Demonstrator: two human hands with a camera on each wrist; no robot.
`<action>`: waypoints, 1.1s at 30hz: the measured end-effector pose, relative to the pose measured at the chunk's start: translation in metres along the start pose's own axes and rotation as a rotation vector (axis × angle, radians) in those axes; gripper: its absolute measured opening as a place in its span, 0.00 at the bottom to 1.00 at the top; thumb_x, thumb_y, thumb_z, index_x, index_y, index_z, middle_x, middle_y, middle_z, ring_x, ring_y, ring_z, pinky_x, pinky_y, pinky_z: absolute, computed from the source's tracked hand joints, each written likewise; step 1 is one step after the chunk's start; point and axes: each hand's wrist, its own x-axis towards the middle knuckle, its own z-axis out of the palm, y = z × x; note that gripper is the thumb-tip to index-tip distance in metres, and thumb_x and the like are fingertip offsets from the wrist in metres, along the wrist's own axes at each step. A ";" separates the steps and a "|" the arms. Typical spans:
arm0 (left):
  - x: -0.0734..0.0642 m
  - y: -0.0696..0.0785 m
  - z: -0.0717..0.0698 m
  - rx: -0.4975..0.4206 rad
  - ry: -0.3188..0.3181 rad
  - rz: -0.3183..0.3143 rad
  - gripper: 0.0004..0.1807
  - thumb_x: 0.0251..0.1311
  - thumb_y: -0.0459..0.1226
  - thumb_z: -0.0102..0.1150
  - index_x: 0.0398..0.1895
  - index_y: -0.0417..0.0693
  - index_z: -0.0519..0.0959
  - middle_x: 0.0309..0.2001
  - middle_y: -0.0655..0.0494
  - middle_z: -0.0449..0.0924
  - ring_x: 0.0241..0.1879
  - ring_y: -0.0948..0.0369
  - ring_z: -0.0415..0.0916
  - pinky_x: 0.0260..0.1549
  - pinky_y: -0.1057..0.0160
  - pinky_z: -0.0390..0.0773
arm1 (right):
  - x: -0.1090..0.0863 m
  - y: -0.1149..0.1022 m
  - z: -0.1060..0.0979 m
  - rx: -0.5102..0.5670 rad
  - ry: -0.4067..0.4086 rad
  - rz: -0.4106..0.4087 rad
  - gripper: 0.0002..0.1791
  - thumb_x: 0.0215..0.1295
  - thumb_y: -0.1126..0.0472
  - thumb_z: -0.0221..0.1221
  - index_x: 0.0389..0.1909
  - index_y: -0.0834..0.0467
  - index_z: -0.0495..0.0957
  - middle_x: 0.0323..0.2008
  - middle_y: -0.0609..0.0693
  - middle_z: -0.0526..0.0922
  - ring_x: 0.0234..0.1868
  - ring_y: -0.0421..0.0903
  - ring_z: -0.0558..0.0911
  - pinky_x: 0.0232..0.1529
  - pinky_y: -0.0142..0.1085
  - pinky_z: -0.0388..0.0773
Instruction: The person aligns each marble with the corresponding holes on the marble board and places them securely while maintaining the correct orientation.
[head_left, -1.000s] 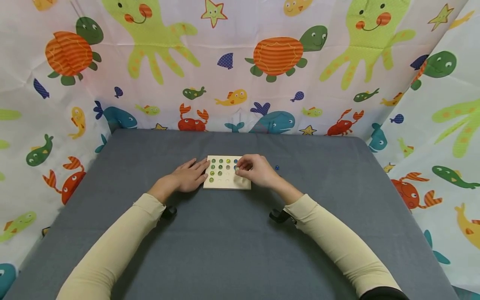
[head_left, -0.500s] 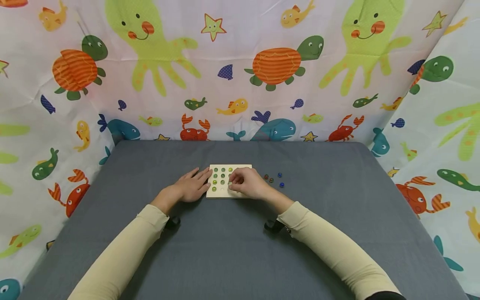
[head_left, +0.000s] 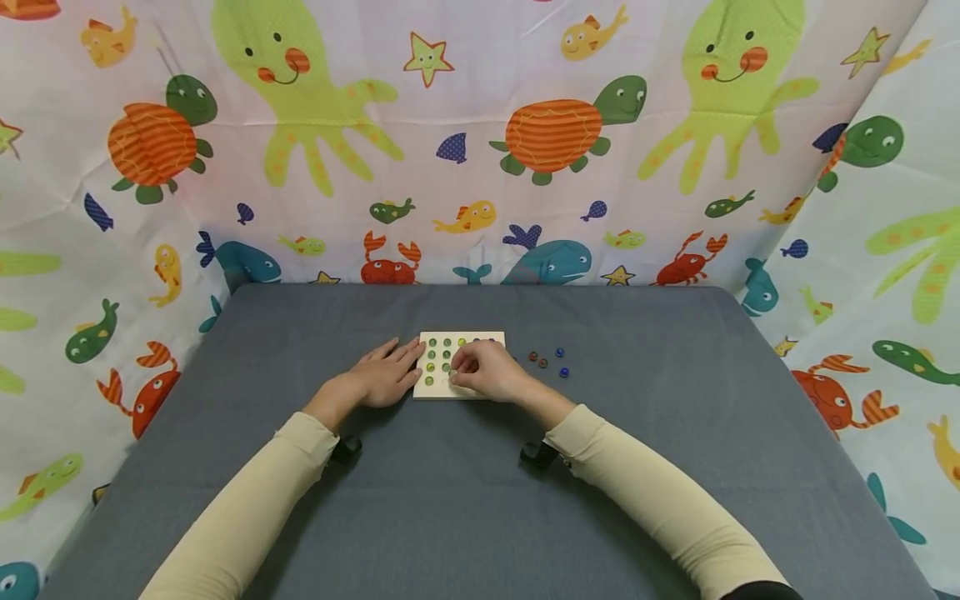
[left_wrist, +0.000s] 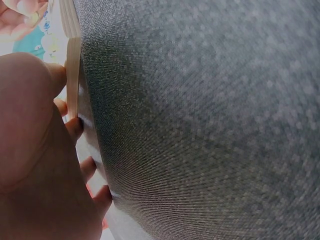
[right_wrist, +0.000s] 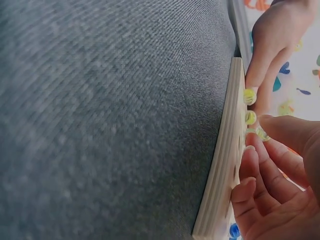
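A pale wooden board point(head_left: 468, 392) with rows of round hollows lies on the grey cloth. Green and yellow-green glass marbles fill the left part; blue ones show at the far right, partly behind my right hand point(head_left: 491, 371). That hand is over the front of the board and pinches a yellow-green marble point(right_wrist: 262, 134) between thumb and fingertips. Two yellow marbles point(right_wrist: 250, 117) sit on the board just beyond it in the right wrist view. My left hand point(head_left: 382, 377) lies flat with spread fingers, its thumb and fingertips at the board's left edge.
Right of the board, two blue marbles point(head_left: 564, 372) and two reddish-brown marbles point(head_left: 543, 363) lie loose on the grey tabletop point(head_left: 450, 492). A curtain point(head_left: 450, 108) printed with sea animals hangs behind the table and at both sides.
My right hand has moved left across the board and slightly toward me, uncovering the loose marbles at the right. My left hand stays at the board's edge. The head view has tilted up slightly.
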 end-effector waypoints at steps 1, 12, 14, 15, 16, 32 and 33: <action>0.000 -0.001 0.000 0.000 0.002 0.000 0.33 0.83 0.51 0.31 0.85 0.52 0.44 0.84 0.52 0.38 0.81 0.41 0.35 0.76 0.36 0.43 | 0.001 -0.001 0.000 -0.001 0.000 0.002 0.06 0.64 0.65 0.69 0.39 0.63 0.85 0.32 0.50 0.86 0.32 0.40 0.83 0.38 0.32 0.81; 0.006 -0.007 0.005 0.002 0.001 -0.005 0.34 0.83 0.53 0.29 0.85 0.54 0.42 0.84 0.54 0.36 0.81 0.42 0.33 0.76 0.37 0.42 | 0.004 -0.004 0.005 -0.034 0.000 -0.015 0.06 0.65 0.66 0.67 0.40 0.64 0.86 0.33 0.52 0.87 0.32 0.41 0.83 0.38 0.33 0.81; 0.006 -0.008 0.005 -0.001 -0.004 -0.004 0.34 0.83 0.53 0.29 0.85 0.54 0.42 0.84 0.54 0.36 0.81 0.42 0.33 0.76 0.36 0.41 | 0.004 -0.004 0.005 -0.037 -0.005 -0.009 0.06 0.66 0.66 0.67 0.40 0.64 0.87 0.33 0.51 0.87 0.31 0.40 0.83 0.38 0.33 0.81; 0.006 -0.008 0.005 -0.004 -0.003 -0.003 0.34 0.83 0.52 0.30 0.85 0.53 0.43 0.84 0.54 0.36 0.81 0.42 0.33 0.76 0.36 0.42 | 0.003 -0.004 0.006 -0.036 -0.006 -0.006 0.05 0.66 0.66 0.67 0.40 0.64 0.87 0.33 0.51 0.87 0.31 0.40 0.83 0.38 0.34 0.81; 0.007 -0.009 0.006 -0.003 -0.005 -0.005 0.34 0.83 0.53 0.30 0.85 0.54 0.42 0.84 0.55 0.36 0.81 0.42 0.33 0.76 0.36 0.41 | 0.003 -0.005 0.006 -0.036 -0.006 -0.001 0.05 0.66 0.66 0.67 0.40 0.63 0.86 0.33 0.51 0.87 0.31 0.40 0.83 0.38 0.34 0.81; 0.009 -0.013 0.009 -0.009 0.006 0.000 0.34 0.83 0.53 0.30 0.85 0.55 0.42 0.84 0.55 0.36 0.81 0.42 0.33 0.76 0.36 0.41 | 0.002 -0.009 0.009 -0.077 -0.001 0.026 0.06 0.66 0.63 0.68 0.41 0.61 0.86 0.32 0.50 0.86 0.30 0.40 0.82 0.36 0.34 0.80; 0.007 -0.011 0.007 -0.010 0.006 0.002 0.34 0.83 0.53 0.30 0.85 0.54 0.42 0.84 0.54 0.36 0.81 0.42 0.33 0.76 0.36 0.41 | 0.002 -0.008 0.009 -0.081 0.000 0.029 0.06 0.66 0.63 0.68 0.41 0.61 0.86 0.32 0.50 0.86 0.30 0.40 0.81 0.36 0.34 0.80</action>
